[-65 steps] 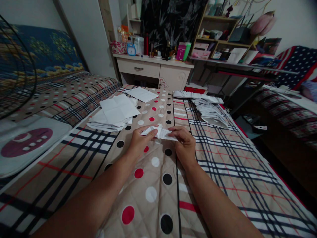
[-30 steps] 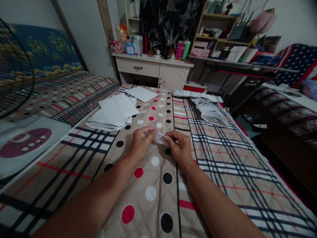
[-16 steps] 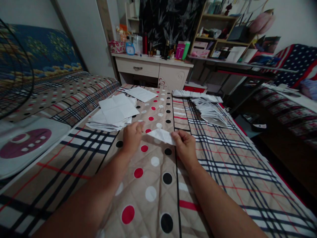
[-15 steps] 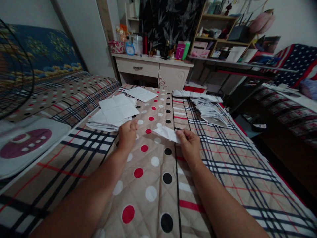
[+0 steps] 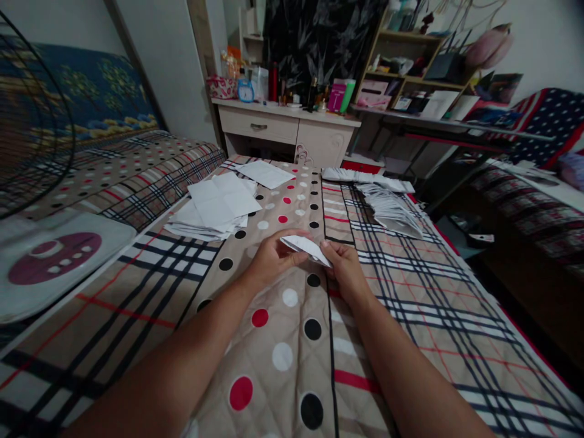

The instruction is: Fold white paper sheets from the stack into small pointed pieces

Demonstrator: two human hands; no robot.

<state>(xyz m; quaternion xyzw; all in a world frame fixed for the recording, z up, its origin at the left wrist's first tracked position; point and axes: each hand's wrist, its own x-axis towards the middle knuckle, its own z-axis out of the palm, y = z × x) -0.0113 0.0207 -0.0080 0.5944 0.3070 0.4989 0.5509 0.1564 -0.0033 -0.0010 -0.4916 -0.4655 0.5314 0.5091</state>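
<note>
A folded piece of white paper is stretched between my two hands above the bed, its middle bowed slightly. My left hand is closed round its left end, thumb below and fingers behind. My right hand pinches the right end between thumb and fingers. To the left lies a loose stack of white paper sheets, the top one creased. A separate white sheet rests just beyond it. On the right, a fanned row of folded white papers lies below a long white bundle.
The bed cover is quilted, with dots and plaid. A white plastic bag with a purple print sits at the left edge, below a wire fan guard. A dresser with bottles and a blue clock stands beyond the bed.
My left hand has moved right from beside the stack and taken hold of the folded paper's left end. My right hand keeps its pinch. The view has shifted slightly.
</note>
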